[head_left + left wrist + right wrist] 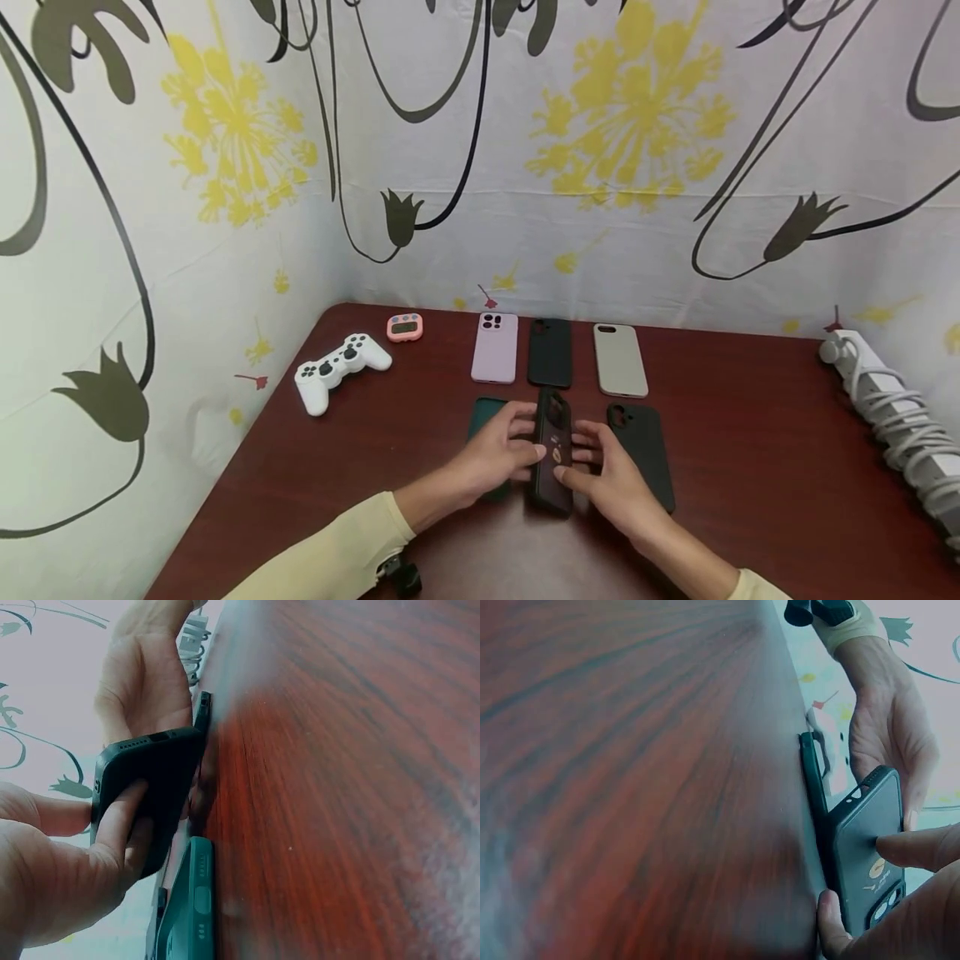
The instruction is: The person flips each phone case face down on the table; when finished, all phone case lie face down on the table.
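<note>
Both hands hold a black phone case [553, 454] with a small print on its back, tilted up on one edge at the middle of the table. The left hand [491, 450] grips its left side, thumb on the back and fingers around the edge. From the right, the right hand [618, 483] holds it, thumb near the print. In the right wrist view the printed back of the case [866, 847] faces the camera; its dark other face [154, 780] shows in the left wrist view. A teal phone case [486, 408] lies partly hidden beneath the left hand. Beside the right hand lies a dark phone case [648, 450].
Behind the hands lie a lilac phone case [495, 350], another black case [550, 354] and a beige case [621, 362]. A white game controller [341, 371] and a pink timer [405, 328] sit at the left. A cord-wrapped power strip [892, 408] lines the right edge.
</note>
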Motion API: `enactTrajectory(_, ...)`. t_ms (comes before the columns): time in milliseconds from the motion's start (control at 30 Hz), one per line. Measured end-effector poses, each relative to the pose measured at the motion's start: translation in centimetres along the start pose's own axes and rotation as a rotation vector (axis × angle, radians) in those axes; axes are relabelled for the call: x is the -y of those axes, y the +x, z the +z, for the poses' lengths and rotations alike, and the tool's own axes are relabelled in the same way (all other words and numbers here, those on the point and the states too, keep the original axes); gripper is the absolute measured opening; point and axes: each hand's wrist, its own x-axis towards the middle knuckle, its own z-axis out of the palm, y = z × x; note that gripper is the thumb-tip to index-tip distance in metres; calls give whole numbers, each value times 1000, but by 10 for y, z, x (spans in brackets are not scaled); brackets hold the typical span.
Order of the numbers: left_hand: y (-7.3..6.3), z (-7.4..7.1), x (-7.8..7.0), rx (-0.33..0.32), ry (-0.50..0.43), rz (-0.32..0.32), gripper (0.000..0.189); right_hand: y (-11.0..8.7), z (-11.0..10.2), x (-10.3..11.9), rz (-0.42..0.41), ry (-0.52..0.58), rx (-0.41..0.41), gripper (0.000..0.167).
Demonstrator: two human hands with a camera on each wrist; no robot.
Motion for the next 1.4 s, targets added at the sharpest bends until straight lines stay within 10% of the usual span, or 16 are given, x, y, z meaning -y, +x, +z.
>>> enactTrajectory(467, 10, -7, -5, 26, 144, -37, 59, 5, -14, 0, -58, 21, -56, 82)
enactTrajectory(1400, 14, -2, 4, -80, 771, 45, 85, 8, -2, 6, -185, -280, -140, 75)
